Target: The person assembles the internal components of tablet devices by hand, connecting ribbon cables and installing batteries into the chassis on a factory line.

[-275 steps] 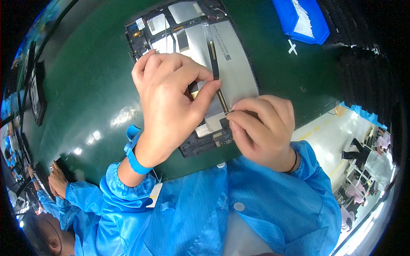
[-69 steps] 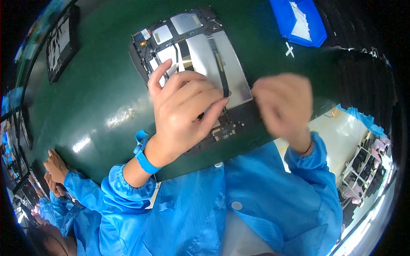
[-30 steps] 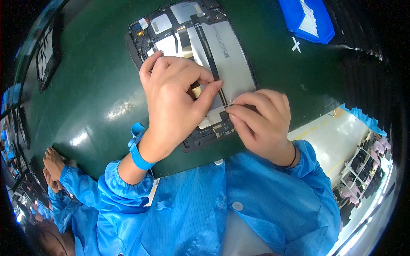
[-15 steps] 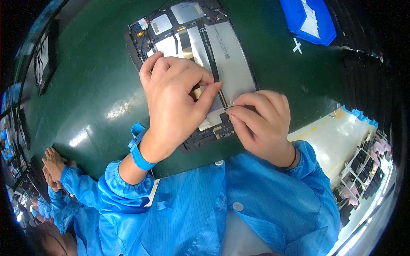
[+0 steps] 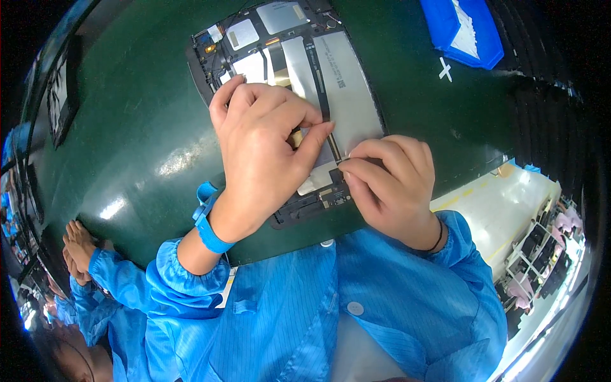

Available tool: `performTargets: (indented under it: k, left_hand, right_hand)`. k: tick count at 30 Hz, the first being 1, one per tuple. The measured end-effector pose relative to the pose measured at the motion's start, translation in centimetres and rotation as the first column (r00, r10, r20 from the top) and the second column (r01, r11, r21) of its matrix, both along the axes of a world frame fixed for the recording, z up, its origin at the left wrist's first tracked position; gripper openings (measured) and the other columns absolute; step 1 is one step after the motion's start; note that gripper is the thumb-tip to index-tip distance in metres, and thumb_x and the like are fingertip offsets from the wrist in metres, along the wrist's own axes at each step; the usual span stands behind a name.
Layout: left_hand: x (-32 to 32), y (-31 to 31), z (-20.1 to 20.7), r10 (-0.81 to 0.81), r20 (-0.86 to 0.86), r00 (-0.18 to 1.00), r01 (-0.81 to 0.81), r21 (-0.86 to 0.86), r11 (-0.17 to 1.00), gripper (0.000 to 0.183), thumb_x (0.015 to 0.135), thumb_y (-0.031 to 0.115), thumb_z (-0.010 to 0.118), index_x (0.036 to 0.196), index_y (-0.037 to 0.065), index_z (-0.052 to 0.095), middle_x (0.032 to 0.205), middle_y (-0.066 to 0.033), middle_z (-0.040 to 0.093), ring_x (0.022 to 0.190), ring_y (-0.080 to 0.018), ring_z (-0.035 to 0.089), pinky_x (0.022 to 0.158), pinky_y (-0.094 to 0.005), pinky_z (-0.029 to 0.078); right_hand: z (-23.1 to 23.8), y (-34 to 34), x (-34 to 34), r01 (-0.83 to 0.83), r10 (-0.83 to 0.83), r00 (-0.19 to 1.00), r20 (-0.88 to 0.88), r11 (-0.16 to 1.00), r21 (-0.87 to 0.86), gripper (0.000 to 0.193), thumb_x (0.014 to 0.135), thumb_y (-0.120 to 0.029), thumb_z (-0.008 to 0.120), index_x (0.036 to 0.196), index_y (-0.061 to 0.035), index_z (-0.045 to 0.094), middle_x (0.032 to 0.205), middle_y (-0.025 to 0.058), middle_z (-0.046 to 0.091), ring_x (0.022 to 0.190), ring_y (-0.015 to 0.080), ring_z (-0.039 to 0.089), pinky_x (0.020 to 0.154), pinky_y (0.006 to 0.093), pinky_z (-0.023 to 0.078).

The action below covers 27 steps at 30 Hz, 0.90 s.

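Up in the far right corner sits a shallow blue plastic tray [image 5: 459, 30] with a heap of small white parts inside, and just below it a little white cross mark [image 5: 445, 69] is stuck on the dark green counter [image 5: 127, 127]. Centre stage lies the opened black tablet with its back cover off [image 5: 305, 57], flat on the counter, silver battery panels and small silvery shield plates exposed. The left hand [image 5: 264, 143] presses down on the tablet's middle, fingertips pinched onto a small gold-coloured piece. The right hand [image 5: 391, 184] rests at the tablet's near right edge, its grip closed, thumb and forefinger nipping a thin strip there. At far left lies a dark framed panel [image 5: 63, 89]; another person's hands [image 5: 76, 245] rest low left.
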<state>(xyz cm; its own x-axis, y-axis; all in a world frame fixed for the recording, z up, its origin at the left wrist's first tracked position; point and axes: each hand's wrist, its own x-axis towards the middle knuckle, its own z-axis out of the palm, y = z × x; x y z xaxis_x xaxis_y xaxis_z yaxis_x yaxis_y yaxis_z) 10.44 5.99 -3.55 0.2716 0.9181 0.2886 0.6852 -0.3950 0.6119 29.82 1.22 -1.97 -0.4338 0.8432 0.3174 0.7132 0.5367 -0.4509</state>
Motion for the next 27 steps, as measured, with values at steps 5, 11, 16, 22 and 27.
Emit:
performTargets:
  k: [5, 11, 16, 22, 27]
  left_hand:
    - [-0.1, 0.1, -0.4, 0.011, 0.005, 1.0, -0.011, 0.033, 0.999, 0.012, 0.069, 0.015, 0.079, 0.07, 0.013, 0.067, 0.074, 0.0027, 0.062, 0.088, -0.021, 0.055, 0.103, -0.0445, 0.03]
    - [0.3, 0.4, -0.9, 0.024, -0.004, 1.0, -0.024, 0.023, 0.999, 0.015, 0.067, 0.015, 0.079, 0.073, 0.014, 0.066, 0.072, 0.0019, 0.059, 0.086, -0.0222, 0.055, 0.102, -0.0451, 0.031]
    - [0.8, 0.5, -0.7, 0.032, -0.018, 0.999, -0.033, -0.044, 0.999, 0.027, 0.069, 0.019, 0.081, 0.091, 0.013, 0.066, 0.076, 0.0008, 0.059, 0.086, -0.0225, 0.055, 0.104, -0.0464, 0.032]
    - [-0.2, 0.1, 0.2, 0.062, 0.084, 0.995, -0.064, 0.019, 0.998, 0.048, 0.085, 0.019, 0.066, 0.126, -0.001, 0.051, 0.073, -0.0009, 0.06, 0.084, -0.0239, 0.055, 0.106, -0.0501, 0.027]
    - [-0.6, -0.8, 0.8, 0.083, 0.164, 0.983, -0.087, 0.019, 0.996, 0.052, 0.09, 0.021, 0.059, 0.133, -0.005, 0.044, 0.075, -0.0016, 0.06, 0.084, -0.0238, 0.054, 0.107, -0.0499, 0.026]
  right_hand:
    - [-0.3, 0.3, -0.4, -0.005, 0.005, 1.0, -0.011, 1.0, 0.011, 0.017, 0.07, -0.006, 0.073, 0.087, -0.0095, 0.071, 0.095, 0.0024, 0.066, 0.088, 0.023, 0.058, 0.077, 0.0359, 0.042]
    - [-1.3, 0.9, 0.2, -0.077, 0.073, 0.996, 0.047, 0.995, 0.069, 0.019, 0.071, -0.014, 0.071, 0.089, -0.0112, 0.067, 0.108, 0.0007, 0.065, 0.101, 0.0226, 0.06, 0.081, 0.0361, 0.043]
    - [-0.3, -0.3, 1.1, -0.228, 0.187, 0.937, 0.294, 0.968, 0.109, 0.03, 0.075, -0.021, 0.07, 0.101, -0.0067, 0.067, 0.116, 0.0068, 0.065, 0.119, 0.0266, 0.056, 0.093, 0.04, 0.043]
    - [0.8, 1.5, -1.3, -0.122, 0.124, 0.952, 0.28, 0.992, -0.024, 0.048, 0.074, -0.022, 0.071, 0.118, -0.0048, 0.06, 0.119, 0.0086, 0.064, 0.126, 0.0317, 0.05, 0.102, 0.0458, 0.038]
    - [3.4, -0.6, -1.0, -0.165, 0.195, 0.945, 0.262, 0.978, -0.131, 0.047, 0.075, -0.018, 0.07, 0.119, -0.0034, 0.06, 0.122, 0.0105, 0.061, 0.126, 0.033, 0.049, 0.103, 0.047, 0.037]
